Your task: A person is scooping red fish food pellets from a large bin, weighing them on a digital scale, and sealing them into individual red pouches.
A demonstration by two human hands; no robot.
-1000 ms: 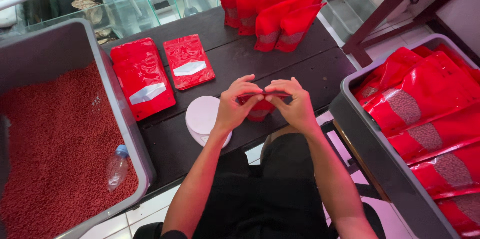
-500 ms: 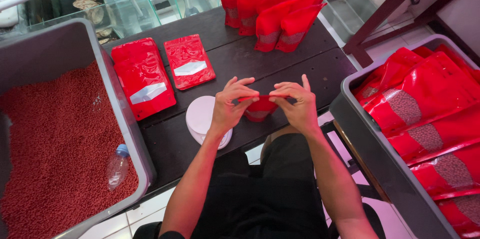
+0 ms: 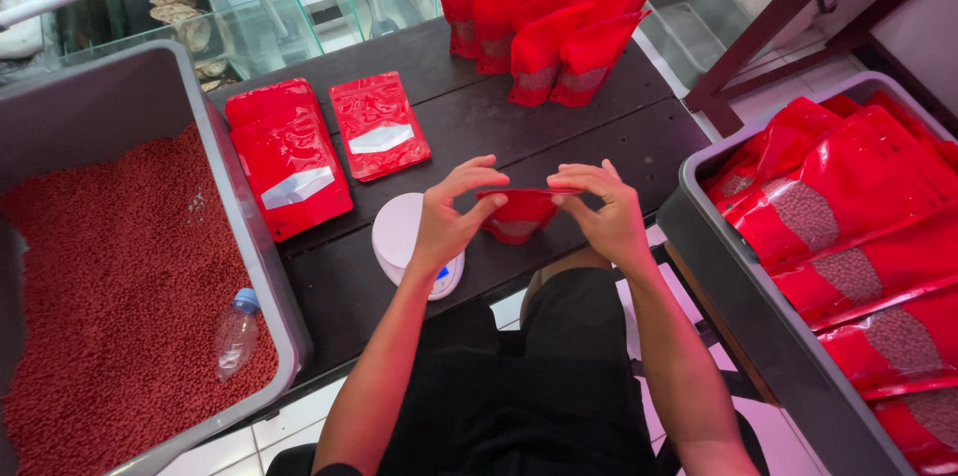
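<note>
Both my hands hold one small red pouch by its top edge above the front of the dark table. My left hand pinches the pouch's left end, and my right hand pinches the right end with fingers spread. Just left of and below the pouch sits a small round white scale, partly hidden by my left wrist.
A grey tub of red pellets with a plastic bottle lies at left. Flat red pouches lie on the table; standing filled pouches are at the back. A grey bin of filled pouches is at right.
My hands have moved slightly apart along the pouch's top edge, stretching it wider between them. The pouch stays above the table front.
</note>
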